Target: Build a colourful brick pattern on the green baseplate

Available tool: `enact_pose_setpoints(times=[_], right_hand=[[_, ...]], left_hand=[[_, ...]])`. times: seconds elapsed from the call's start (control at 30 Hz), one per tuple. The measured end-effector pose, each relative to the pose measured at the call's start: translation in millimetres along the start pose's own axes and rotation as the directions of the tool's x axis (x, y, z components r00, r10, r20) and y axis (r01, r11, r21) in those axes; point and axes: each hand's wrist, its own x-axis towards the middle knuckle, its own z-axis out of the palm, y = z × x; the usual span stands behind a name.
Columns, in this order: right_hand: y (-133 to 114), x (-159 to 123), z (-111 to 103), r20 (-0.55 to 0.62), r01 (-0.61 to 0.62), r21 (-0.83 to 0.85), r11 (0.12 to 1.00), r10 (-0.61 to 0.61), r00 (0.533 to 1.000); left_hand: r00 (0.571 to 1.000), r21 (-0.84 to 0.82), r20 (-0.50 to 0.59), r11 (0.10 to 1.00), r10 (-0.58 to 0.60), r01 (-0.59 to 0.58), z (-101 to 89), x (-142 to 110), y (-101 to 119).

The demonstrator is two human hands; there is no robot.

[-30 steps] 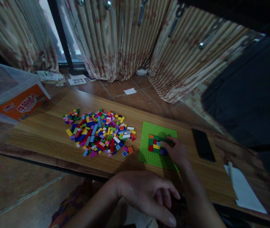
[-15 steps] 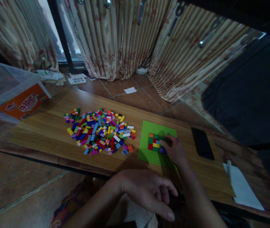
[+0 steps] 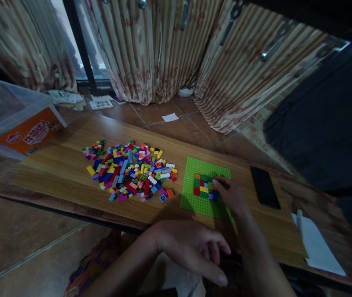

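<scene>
A green studded baseplate (image 3: 190,202) lies on the wooden table, bearing a roughly square layer of coloured toy bricks (image 3: 204,189) in red, yellow, green, orange and blue. My right hand (image 3: 232,196) reaches over the plate's right side. Its thumb and forefinger are pinched together at the upper right edge of that layer, and whatever is between them is hidden. Nearer to me, my left hand (image 3: 188,249) hovers at the table's front edge, thumb and fingers apart, holding nothing.
Left of the plate spreads a pile of loose bricks (image 3: 132,171). A clear plastic bin (image 3: 15,103) with an orange label stands at the far left. To the right lie a black phone (image 3: 264,187) and white paper (image 3: 321,249). Curtains (image 3: 151,53) hang behind.
My right thumb and fingertips have shifted slightly right and up along the brick layer, uncovering more of its lower right bricks. My left hand stays almost in place.
</scene>
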Motion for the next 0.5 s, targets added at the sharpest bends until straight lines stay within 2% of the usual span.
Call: enact_pose_setpoints(times=[0.1, 0.3, 0.5], right_hand=[[0.5, 0.1, -0.2, 0.000, -0.009, 0.034, 0.999, 0.009, 1.000], [0.0, -0.6, 7.6, -0.062, 0.015, -0.087, 0.996, -0.021, 0.998], [3.7, 7.3, 9.6, -0.010, -0.023, 0.002, 1.000, 0.023, 1.000]], left_hand=[[1.000, 0.000, -0.011, 1.000, -0.005, 0.005, 0.4, -1.1, 0.4], [0.999, 0.021, -0.034, 1.000, -0.022, 0.023, 1.0, -0.1, 0.7], [0.999, 0.038, -0.029, 0.999, -0.034, 0.035, 1.4, 1.1, -0.2]])
